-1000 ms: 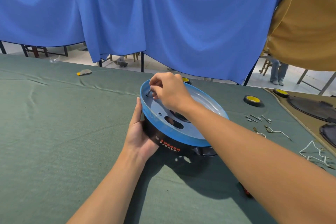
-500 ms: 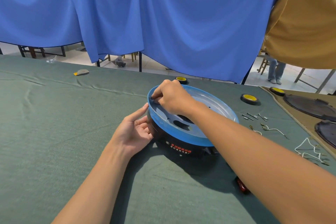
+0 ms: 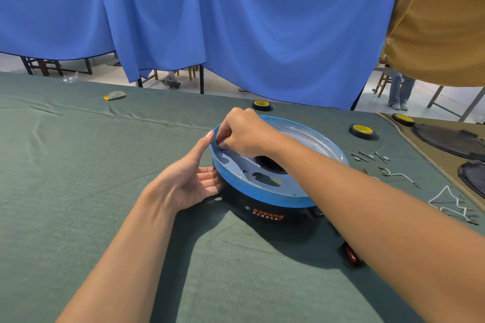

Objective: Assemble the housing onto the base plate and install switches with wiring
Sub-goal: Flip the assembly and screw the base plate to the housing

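Step, judged: fastening base plate (image 3: 262, 193) to housing (image 3: 236, 204) beneath it, on the surface (image 3: 78, 191).
Right hand (image 3: 244, 134) — fingers pinched on a small part, likely a screw, just inside the rim.
Left hand (image 3: 189, 181) — fingers straight, bracing the housing wall just below.
Next: seat it upright.
Open room left of fingers; loose screws (image 3: 363, 157), wiring (image 3: 446, 199) right.

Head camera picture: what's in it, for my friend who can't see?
A person's right hand reaches inside a round blue-rimmed black housing, fingers curled at its edge, while the left hand steadies its side. It sits on a green tablecloth.
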The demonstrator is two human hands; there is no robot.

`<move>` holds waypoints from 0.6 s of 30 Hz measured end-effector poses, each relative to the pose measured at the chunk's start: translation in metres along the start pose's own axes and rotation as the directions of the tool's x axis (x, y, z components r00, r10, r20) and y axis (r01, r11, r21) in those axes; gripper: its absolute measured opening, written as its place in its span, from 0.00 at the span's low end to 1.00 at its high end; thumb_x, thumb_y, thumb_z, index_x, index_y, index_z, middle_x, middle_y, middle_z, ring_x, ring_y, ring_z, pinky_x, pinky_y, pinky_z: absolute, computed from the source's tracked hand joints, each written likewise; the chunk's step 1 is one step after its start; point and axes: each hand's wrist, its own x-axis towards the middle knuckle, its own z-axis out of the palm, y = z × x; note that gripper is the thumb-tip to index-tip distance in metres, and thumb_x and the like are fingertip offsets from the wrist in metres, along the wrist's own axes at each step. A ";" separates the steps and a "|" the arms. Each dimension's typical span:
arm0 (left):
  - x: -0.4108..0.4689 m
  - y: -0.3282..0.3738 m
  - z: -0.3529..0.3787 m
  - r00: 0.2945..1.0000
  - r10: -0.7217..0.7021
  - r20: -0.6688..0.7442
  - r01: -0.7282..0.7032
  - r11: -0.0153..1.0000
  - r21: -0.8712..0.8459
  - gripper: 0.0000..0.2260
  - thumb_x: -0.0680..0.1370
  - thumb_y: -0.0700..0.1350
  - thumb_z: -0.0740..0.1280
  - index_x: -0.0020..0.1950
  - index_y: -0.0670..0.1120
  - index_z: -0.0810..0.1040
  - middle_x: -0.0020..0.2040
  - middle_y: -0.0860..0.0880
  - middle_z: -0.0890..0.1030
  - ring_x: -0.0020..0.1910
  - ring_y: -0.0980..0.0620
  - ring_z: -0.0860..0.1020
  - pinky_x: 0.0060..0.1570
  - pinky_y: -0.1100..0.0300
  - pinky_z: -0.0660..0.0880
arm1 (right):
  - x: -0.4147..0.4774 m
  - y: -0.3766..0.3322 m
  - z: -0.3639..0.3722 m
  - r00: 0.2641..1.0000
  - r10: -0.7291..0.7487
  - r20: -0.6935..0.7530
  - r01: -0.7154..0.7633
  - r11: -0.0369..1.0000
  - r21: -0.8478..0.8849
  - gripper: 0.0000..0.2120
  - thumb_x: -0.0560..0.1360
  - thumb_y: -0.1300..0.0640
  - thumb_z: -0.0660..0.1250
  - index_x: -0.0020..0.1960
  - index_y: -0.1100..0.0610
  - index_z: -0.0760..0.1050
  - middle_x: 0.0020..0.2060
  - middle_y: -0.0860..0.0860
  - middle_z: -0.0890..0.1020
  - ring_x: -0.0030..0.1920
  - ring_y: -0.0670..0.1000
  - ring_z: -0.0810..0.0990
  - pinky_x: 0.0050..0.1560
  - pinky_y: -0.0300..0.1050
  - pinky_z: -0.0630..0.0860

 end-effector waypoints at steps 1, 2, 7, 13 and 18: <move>0.000 0.000 0.000 1.000 0.000 0.006 0.000 1.000 -0.005 0.40 0.60 0.60 0.79 0.60 0.34 0.75 0.60 0.39 0.80 0.50 0.45 0.82 0.44 0.54 0.82 | 0.000 0.000 0.000 1.000 0.003 -0.001 -0.003 1.000 0.001 0.09 0.75 0.64 0.69 0.54 0.60 0.83 0.46 0.54 0.83 0.44 0.50 0.78 0.46 0.43 0.79; -0.001 0.000 0.000 1.000 -0.002 0.014 0.002 1.000 -0.009 0.40 0.60 0.60 0.79 0.61 0.34 0.75 0.61 0.39 0.80 0.51 0.45 0.82 0.45 0.54 0.82 | 0.000 0.000 0.000 1.000 0.006 -0.002 -0.006 1.000 0.004 0.09 0.75 0.64 0.69 0.54 0.60 0.83 0.46 0.54 0.83 0.45 0.50 0.78 0.46 0.44 0.79; -0.002 0.000 0.000 1.000 -0.018 0.021 0.019 0.999 -0.030 0.40 0.59 0.59 0.80 0.60 0.34 0.75 0.57 0.39 0.81 0.49 0.45 0.82 0.42 0.55 0.81 | -0.002 -0.001 0.000 1.000 0.001 0.007 -0.001 1.000 0.011 0.10 0.75 0.66 0.68 0.53 0.58 0.84 0.46 0.53 0.83 0.47 0.52 0.79 0.48 0.44 0.79; 0.000 0.000 -0.001 0.999 -0.018 0.038 0.020 0.998 -0.051 0.39 0.60 0.61 0.79 0.59 0.34 0.75 0.54 0.40 0.80 0.49 0.46 0.81 0.42 0.55 0.81 | -0.005 0.000 0.000 0.998 -0.052 0.027 0.051 0.999 0.009 0.13 0.76 0.69 0.64 0.55 0.59 0.83 0.48 0.53 0.83 0.48 0.51 0.80 0.47 0.41 0.77; 0.001 -0.001 -0.003 0.997 -0.024 0.067 0.029 0.997 -0.070 0.39 0.65 0.63 0.75 0.61 0.33 0.74 0.56 0.40 0.79 0.52 0.44 0.81 0.45 0.54 0.81 | 0.000 0.002 0.001 0.998 -0.041 0.045 0.042 0.999 -0.021 0.11 0.76 0.67 0.66 0.55 0.59 0.83 0.48 0.53 0.83 0.47 0.51 0.80 0.51 0.44 0.80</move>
